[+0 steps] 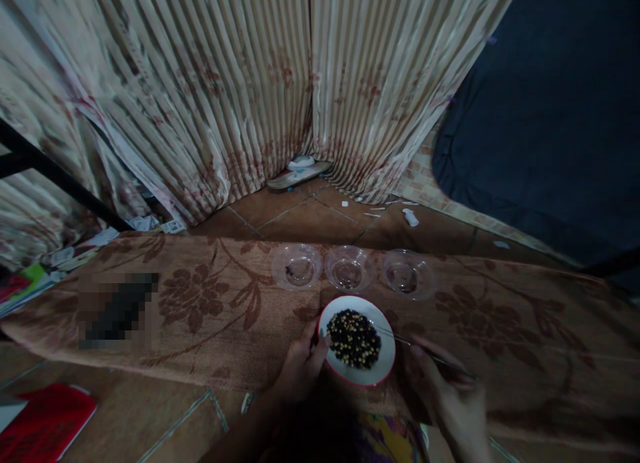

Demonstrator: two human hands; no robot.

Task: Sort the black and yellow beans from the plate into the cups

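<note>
A white plate with a red rim (387, 366) carries a heap of mixed black and yellow beans or kernels (354, 338). My left hand (305, 360) grips the plate's left edge, thumb over the rim. In my right hand (445, 386) are what look like thin metal chopsticks (400, 340), their tips over the right side of the heap. Behind the plate, three clear plastic bowls stand in a row: the left bowl (280, 266) with a few dark bits inside, the middle bowl (349, 268) and the right bowl (423, 276), whose contents are hard to make out.
A brown flowered cloth (240, 356) covers the long table. On its left lies a dark, pixelated object (120, 311). Papers (60, 256) sit at the far left, and a red item (50, 420) is below. Past the table are a skateboard (300, 175), floor litter and striped curtains (250, 83).
</note>
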